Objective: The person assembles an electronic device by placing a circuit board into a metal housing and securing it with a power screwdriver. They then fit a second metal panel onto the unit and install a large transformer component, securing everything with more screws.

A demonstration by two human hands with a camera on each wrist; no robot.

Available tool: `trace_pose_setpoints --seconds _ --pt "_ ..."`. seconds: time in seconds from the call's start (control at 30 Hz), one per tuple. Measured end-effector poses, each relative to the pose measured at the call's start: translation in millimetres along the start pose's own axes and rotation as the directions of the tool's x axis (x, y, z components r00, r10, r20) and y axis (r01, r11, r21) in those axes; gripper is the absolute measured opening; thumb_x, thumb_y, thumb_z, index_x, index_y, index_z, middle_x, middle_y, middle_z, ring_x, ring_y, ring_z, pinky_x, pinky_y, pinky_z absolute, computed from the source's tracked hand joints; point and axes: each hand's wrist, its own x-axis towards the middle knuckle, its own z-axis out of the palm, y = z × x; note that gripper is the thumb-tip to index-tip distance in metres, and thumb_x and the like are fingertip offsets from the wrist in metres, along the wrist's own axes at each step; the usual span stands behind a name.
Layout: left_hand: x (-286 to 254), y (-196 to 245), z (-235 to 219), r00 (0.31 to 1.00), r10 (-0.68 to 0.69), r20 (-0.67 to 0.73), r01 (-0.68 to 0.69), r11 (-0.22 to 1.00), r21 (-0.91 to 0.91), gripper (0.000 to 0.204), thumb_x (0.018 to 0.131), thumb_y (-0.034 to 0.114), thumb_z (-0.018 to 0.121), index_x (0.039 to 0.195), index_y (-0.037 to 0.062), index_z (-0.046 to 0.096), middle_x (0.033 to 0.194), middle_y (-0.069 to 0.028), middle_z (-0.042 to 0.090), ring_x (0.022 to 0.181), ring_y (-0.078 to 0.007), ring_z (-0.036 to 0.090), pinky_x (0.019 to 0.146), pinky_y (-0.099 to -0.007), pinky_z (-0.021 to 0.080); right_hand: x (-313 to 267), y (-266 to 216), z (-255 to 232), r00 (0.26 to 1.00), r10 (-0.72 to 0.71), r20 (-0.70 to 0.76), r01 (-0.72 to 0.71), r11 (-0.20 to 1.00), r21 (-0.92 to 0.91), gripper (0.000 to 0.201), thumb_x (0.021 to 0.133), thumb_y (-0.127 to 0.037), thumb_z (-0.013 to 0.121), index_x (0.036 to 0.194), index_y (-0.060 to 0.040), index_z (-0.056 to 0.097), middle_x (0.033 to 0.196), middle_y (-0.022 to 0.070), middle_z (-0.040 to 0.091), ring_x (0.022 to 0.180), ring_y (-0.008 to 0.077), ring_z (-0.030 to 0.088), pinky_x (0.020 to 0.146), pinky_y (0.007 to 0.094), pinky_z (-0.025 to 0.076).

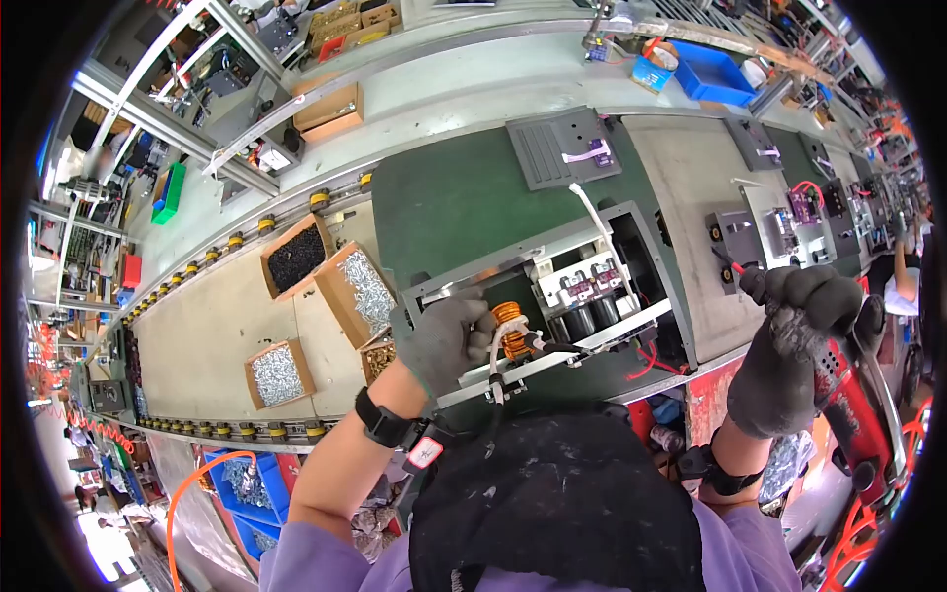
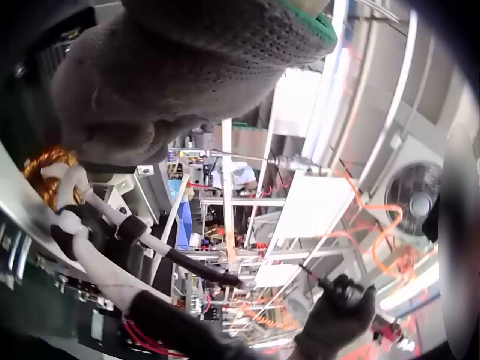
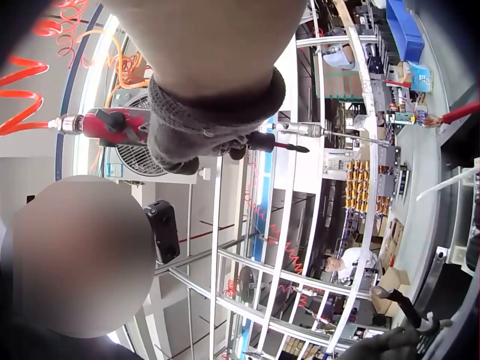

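Note:
In the head view a grey metal case [image 1: 643,318] lies on the green mat, holding a circuit board [image 1: 590,283] and black cylinders [image 1: 580,324]. A copper-wound coil [image 1: 511,333] with white-sleeved leads [image 1: 496,367] sits at its left part. My gloved left hand [image 1: 441,340] is at the case's left end, fingers curled beside the coil; I cannot tell whether they pinch anything. Off to the right, my gloved right hand [image 1: 789,355] grips a red air screwdriver [image 1: 846,400], raised, its bit [image 1: 728,260] pointing away from the case. The right wrist view shows the screwdriver [image 3: 120,126] too.
Left of the case stand cartons of black screws [image 1: 296,259] and silver screws [image 1: 365,293], plus another screw carton [image 1: 278,377]. Behind it lies a grey panel [image 1: 547,158] with a ribbon cable. Further part-built units [image 1: 784,222] stand right. Blue bins [image 1: 242,488] hang at lower left.

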Motion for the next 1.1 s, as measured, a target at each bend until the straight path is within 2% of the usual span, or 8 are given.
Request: trace_pose_setpoints --seconds 0.17,0.3,0.47,0.57,0.67,0.93,1.03,1.1 --pt "25.9 -26.7 -20.2 0.948 0.285 0.145 -0.091 0.676 -0.732 0.007 0.09 0.011 0.053 0.084 0.0074 0.053 0.074 0.0016 0.044 0.065 -0.0094 0.037 0.059 -0.0231 0.036 -3.9 7.6 -4.4 0.98 0.04 0.193 -0.035 0.999 -0.032 0.033 0.072 -0.014 0.066 0.081 -0.0119 0.034 0.076 0.0027 0.033 0.071 0.0186 0.038 0.071 0.0392 0.037" --pt "21.2 -32.1 -17.9 0.93 0.311 0.196 -0.067 0.668 -0.741 0.008 0.091 0.011 0.055 0.083 0.0098 0.052 0.076 0.0017 0.043 0.067 -0.0098 0.036 0.062 -0.0238 0.037 -3.3 0.0 0.9 0.992 0.092 0.084 -0.094 0.995 0.018 0.026 0.082 -0.025 0.058 0.077 -0.0076 0.04 0.073 0.0086 0.041 0.067 0.0247 0.044 0.07 0.0449 0.041" --pt "14.4 -45.8 -38.5 0.981 0.108 0.162 -0.01 0.857 -0.515 0.009 0.092 0.012 0.052 0.1 0.0136 0.053 0.077 -0.0002 0.048 0.069 -0.0128 0.044 0.062 -0.0269 0.038 -4.9 -2.9 0.0 0.989 0.086 0.121 -0.086 0.996 -0.006 0.036 0.092 -0.034 0.048 0.076 -0.0025 0.047 0.076 0.0164 0.051 0.073 0.0344 0.055 0.075 0.0523 0.048" --pt "13.7 -44.1 -39.7 0.992 0.04 0.116 0.009 0.919 -0.395 0.009 0.091 0.012 0.053 0.1 0.0125 0.053 0.078 -0.0002 0.048 0.069 -0.0119 0.043 0.062 -0.0259 0.038 -4.4 -2.0 2.9 0.945 0.318 0.077 -0.325 0.939 0.113 0.033 0.075 -0.021 0.07 0.077 -0.0113 0.038 0.07 0.0035 0.036 0.064 0.0201 0.04 0.064 0.0381 0.035" --pt "14.9 -47.1 -48.0 0.996 -0.006 0.092 0.034 0.952 -0.305 0.01 0.09 0.01 0.049 0.099 0.0082 0.054 0.078 -0.0015 0.05 0.068 -0.0114 0.044 0.06 -0.025 0.037 -7.2 1.5 19.0 0.978 0.048 0.203 -0.029 0.995 -0.094 0.033 0.076 -0.021 0.071 0.075 -0.0115 0.04 0.069 0.0035 0.038 0.061 0.021 0.041 0.061 0.0381 0.035" --pt "-10.2 -15.9 -33.9 0.977 -0.183 0.108 0.169 0.978 0.125 0.025 0.089 0.008 0.047 0.106 -0.0055 0.059 0.073 -0.0048 0.055 0.058 -0.0099 0.045 0.052 -0.0241 0.038 -5.8 4.8 1.8 0.942 0.105 0.319 -0.131 0.989 0.061 0.039 0.071 -0.024 0.079 0.085 -0.0034 0.049 0.089 0.0147 0.052 0.083 0.0288 0.057 0.081 0.0482 0.048" --pt "-5.4 -6.2 -14.1 0.96 0.01 0.279 -0.157 0.845 0.511 0.027 0.088 0.01 0.047 0.107 -0.0043 0.059 0.079 -0.0073 0.06 0.064 -0.0126 0.05 0.058 -0.0273 0.042 -4.9 0.4 13.2 0.964 0.087 0.252 -0.078 0.996 -0.046 0.035 0.076 -0.029 0.071 0.081 -0.0046 0.047 0.082 0.0129 0.049 0.076 0.028 0.053 0.075 0.0467 0.044" --pt "13.0 -13.2 -2.3 0.829 0.434 0.352 -0.542 0.475 0.693 0.027 0.088 0.013 0.047 0.109 0.0008 0.06 0.085 -0.0104 0.064 0.074 -0.0188 0.058 0.069 -0.0331 0.047 -5.0 0.5 15.8 0.962 0.085 0.259 -0.07 0.995 -0.068 0.034 0.079 -0.033 0.065 0.079 -0.0054 0.046 0.077 0.0117 0.047 0.072 0.0274 0.05 0.071 0.0457 0.042"
